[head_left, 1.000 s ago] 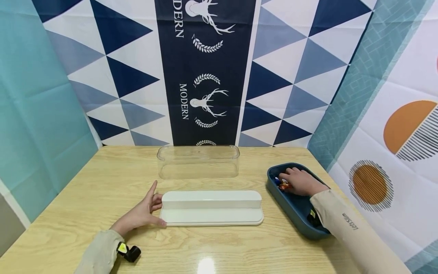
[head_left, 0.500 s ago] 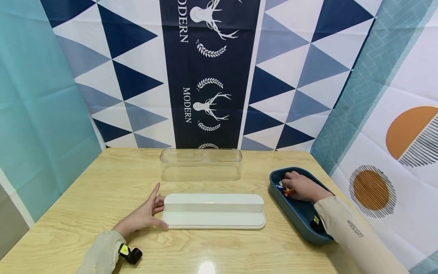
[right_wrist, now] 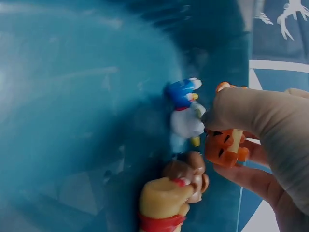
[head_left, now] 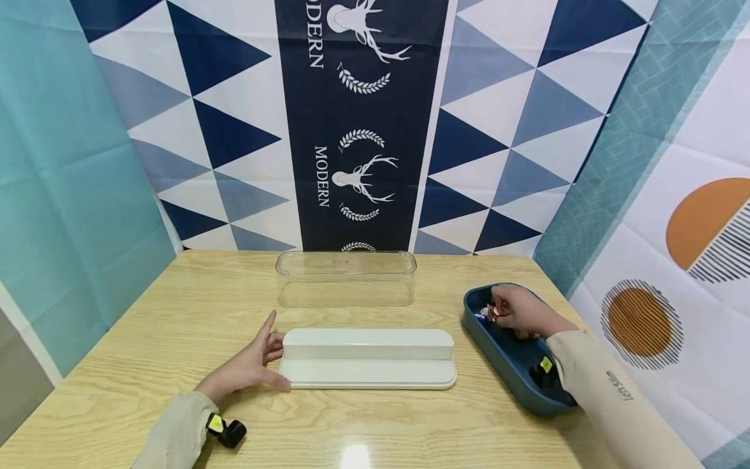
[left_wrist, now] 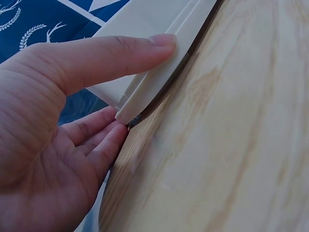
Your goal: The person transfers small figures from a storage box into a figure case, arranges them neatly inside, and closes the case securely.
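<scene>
Left hand [head_left: 249, 366] — gripping one end of a smooth, stepped white stand [head_left: 369, 369] on the wood-grained table [head_left: 293, 426]; right hand [head_left: 521, 309] — pinching a black-marked orange figurine [right_wrist: 222, 149] at the rounded blue tray [right_wrist: 72, 111].

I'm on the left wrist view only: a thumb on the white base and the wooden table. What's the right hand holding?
Observer: The right hand pinches an orange figurine with dark markings, at a blue tray.
Operator: Anything else in that tray?
Observer: Yes, in the right wrist view a blue-and-white figurine lies in it, close to the orange one.
Operator: And what's on the table beyond the white base?
Observer: A clear plastic box on the far side of the white base, set apart from it, as the head view shows.
</scene>
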`<state>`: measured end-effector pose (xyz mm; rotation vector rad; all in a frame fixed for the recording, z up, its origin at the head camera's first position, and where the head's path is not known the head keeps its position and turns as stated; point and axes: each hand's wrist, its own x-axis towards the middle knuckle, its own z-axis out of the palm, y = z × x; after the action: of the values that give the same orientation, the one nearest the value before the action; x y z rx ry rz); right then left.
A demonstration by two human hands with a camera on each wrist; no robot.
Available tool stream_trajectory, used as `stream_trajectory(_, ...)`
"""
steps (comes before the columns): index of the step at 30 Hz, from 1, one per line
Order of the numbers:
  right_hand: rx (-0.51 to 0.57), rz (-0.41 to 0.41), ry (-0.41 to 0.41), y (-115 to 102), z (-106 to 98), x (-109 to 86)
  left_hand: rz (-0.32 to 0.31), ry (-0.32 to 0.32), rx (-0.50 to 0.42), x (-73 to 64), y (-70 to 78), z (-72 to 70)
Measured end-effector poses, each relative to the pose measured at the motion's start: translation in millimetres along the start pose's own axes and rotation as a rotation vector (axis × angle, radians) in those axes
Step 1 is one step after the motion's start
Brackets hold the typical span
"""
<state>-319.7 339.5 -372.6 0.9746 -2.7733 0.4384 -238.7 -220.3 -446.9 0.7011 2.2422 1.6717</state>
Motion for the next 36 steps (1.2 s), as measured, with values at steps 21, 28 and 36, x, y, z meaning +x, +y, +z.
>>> stream_trajectory(21, 0.597, 0.523, 0.228, -44, -28, 19.7, 0.002, 0.002, -0.017, -0.3, 0.4, 0.8)
stream_trajectory(28, 0.759, 0.516, 0.249, -64, -26, 27.2, 0.001, 0.006, -0.016, -0.2, 0.1, 0.7)
stream_trajectory(36, 0.895, 0.436, 0.272, -88, -13, 39.5, 0.005, 0.013, -0.014, -0.1, -0.6, 0.4)
